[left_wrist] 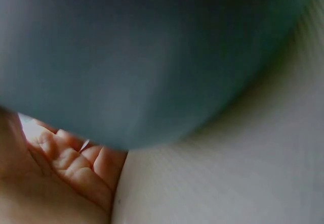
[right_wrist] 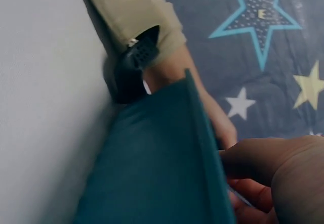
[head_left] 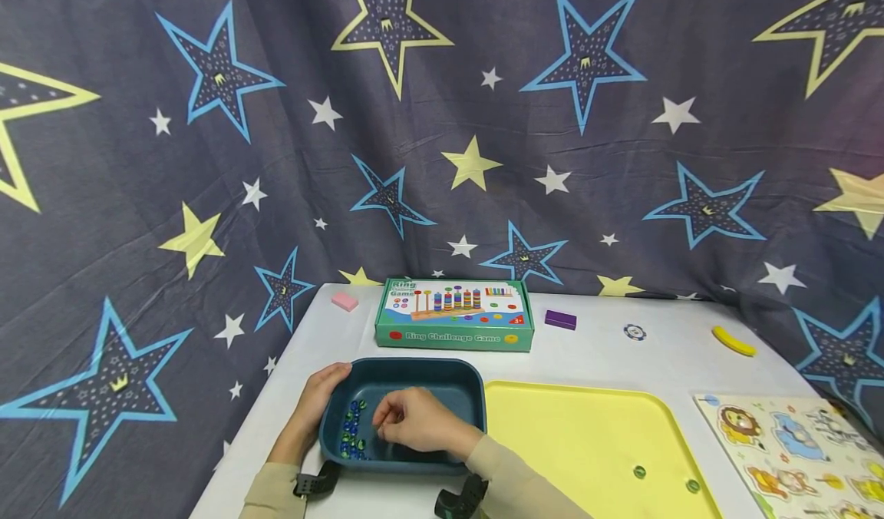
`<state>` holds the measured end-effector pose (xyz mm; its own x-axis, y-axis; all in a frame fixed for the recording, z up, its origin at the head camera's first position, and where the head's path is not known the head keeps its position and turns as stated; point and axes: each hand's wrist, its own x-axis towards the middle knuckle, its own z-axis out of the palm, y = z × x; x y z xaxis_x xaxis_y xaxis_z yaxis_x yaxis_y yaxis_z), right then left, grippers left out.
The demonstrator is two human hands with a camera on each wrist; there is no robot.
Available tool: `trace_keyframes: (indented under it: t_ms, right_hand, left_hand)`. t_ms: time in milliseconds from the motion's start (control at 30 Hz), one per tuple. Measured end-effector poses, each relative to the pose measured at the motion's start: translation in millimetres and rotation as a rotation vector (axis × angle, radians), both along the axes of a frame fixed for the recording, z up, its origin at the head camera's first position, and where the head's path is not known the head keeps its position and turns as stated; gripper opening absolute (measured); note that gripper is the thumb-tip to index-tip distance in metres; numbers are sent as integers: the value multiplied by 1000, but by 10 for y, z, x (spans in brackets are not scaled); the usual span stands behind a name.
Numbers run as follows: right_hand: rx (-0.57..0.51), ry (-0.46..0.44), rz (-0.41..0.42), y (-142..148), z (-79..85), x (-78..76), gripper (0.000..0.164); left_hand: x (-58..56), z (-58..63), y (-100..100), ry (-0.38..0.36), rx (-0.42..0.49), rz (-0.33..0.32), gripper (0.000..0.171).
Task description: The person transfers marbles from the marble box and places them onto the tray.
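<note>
White table (head_left: 608, 354) bears a tub (head_left: 414, 371); starry curtain (head_left: 428, 127) behind.

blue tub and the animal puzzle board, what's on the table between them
In the head view, the yellow tray lies between the tub and the puzzle board, with two marbles on it; the right sleeve reaches over its near left part.

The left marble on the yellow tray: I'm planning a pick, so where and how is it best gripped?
Probably around its middle, pinched from two opposite sides, coming straight down from above: the green marble is small and round, so a one-sided push could roll it, and bare yellow tray surrounds it.
</note>
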<state>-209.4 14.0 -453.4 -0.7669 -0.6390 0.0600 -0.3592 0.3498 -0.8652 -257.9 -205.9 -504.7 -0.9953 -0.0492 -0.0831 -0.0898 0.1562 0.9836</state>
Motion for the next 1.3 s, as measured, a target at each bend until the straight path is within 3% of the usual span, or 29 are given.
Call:
trace_keyframes:
  t_ms: [200,567,900,1100,1300]
  right_hand:
    - [-60,64,-57,244,82,9,9]
    - [-143,42,-186,771,199,-3,9]
    - [-179,18,-396,1195,473,-35,12]
    - [-133,-51,-427,1510,229,-232,14]
    - [-57,-132,-416,1728,26,-325,22]
  left_hand:
    - [6,12,-11,-12,-2,-7,41]
    - [26,4,-15,-9,-38,13,42]
    - [2,30,-17,-5,-22,-7,43]
    - [10,86,-13,-25,0,-19,39]
    - [114,258,48,-29,-19,-25,37]
